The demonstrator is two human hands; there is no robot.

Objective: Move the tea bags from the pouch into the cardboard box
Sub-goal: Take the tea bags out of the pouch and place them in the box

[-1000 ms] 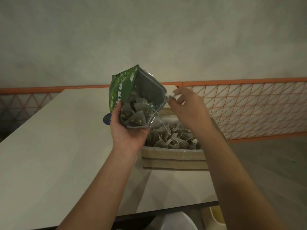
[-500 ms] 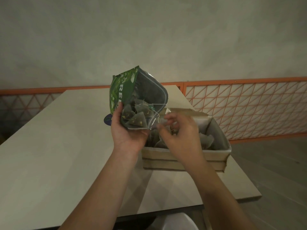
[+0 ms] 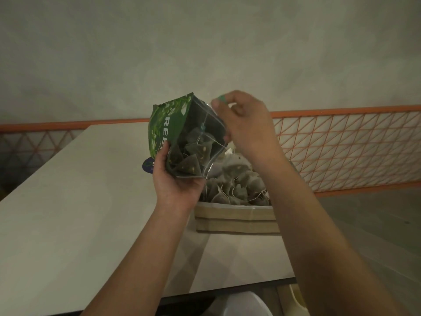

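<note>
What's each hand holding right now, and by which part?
The left hand grips the green foil pouch by its lower end. The right hand pinches a small green paper tag, whose string runs down into the pouch.

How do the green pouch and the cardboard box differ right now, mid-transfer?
The glossy green foil pouch is held off the table in the left hand, tilted with its mouth open; the plain tan cardboard box rests flat on the pale table. The pouch shows only a few pyramid tea bags; the box holds a heap. The right hand pinches a small green tag above the pouch, not the box. Both are open and hold tea bags.
</note>
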